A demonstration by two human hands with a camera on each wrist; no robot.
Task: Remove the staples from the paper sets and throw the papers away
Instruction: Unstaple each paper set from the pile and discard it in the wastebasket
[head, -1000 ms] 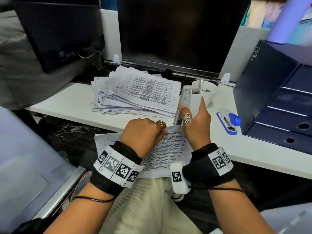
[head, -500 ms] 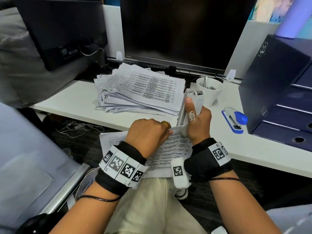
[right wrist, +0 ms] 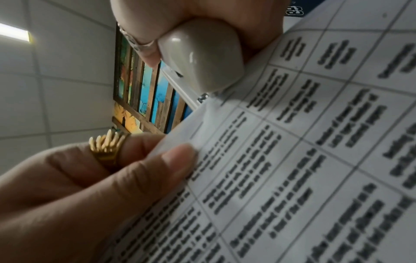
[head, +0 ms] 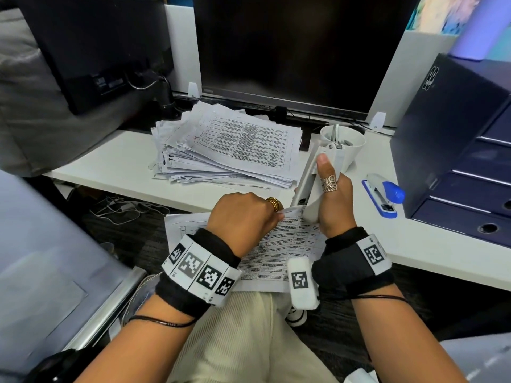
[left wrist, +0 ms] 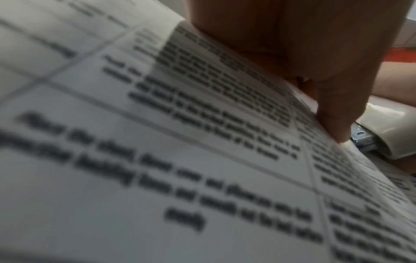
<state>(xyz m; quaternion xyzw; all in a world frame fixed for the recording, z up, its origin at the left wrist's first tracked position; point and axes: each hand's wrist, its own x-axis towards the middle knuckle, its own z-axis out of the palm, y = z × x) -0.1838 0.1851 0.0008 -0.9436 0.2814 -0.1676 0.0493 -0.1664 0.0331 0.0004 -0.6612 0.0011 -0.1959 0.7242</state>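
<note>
A stapled paper set (head: 279,244) printed with tables lies over my lap, below the desk edge. My left hand (head: 249,217), with a gold ring, pinches its top edge near the right corner; the thumb (right wrist: 157,165) lies on the top sheet (right wrist: 292,160). My right hand (head: 331,205) grips a grey stapler (head: 309,178) that stands nearly upright, thumb along its body. The stapler's rounded lower end (right wrist: 202,57) and its metal tip (left wrist: 362,137) meet the paper's corner beside my left fingertip (left wrist: 333,124). The staple itself is hidden.
A thick stack of papers (head: 229,150) lies on the white desk (head: 116,167) before a dark monitor (head: 290,51). A white cup (head: 348,145) stands behind the grey stapler. A blue stapler (head: 384,194) and a navy drawer unit (head: 453,139) are at the right.
My right hand's raised finger has come down and the hand has closed round the grey stapler, thumb along it. The left hand keeps its pinch on the paper edge.
</note>
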